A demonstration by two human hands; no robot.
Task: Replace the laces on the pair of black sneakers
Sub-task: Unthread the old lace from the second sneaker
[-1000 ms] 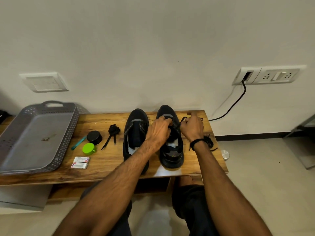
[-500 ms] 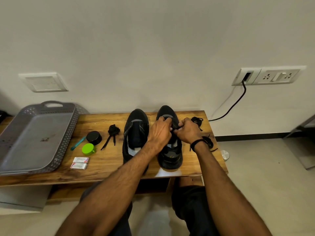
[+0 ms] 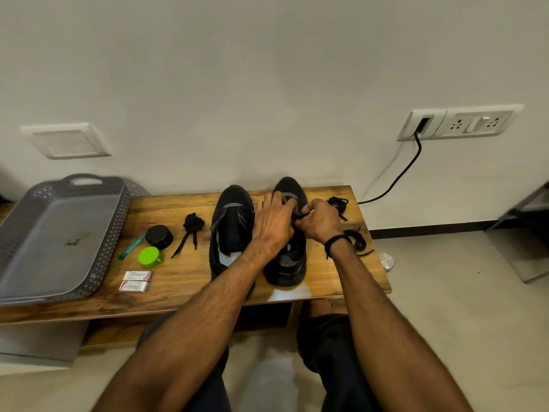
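Your black mesh sneakers [image 3: 231, 233] lie lengthwise near-to-far, toes toward the wall [image 3: 267, 84]. Looks like your left hand [image 3: 273, 224] curls onto the right sneaker [image 3: 286, 263], and your right hand [image 3: 320, 223] pinches its thin black lace [image 3: 298, 216].

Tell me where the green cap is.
Head view: the green cap sits on the bench left of the sneakers, in front of the black jar, beside the teal stick.

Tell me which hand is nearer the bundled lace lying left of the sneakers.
Left. The left hand is over the right-side sneaker, with the other sneaker between it and the bundled lace; the right hand is beyond it, farther right.
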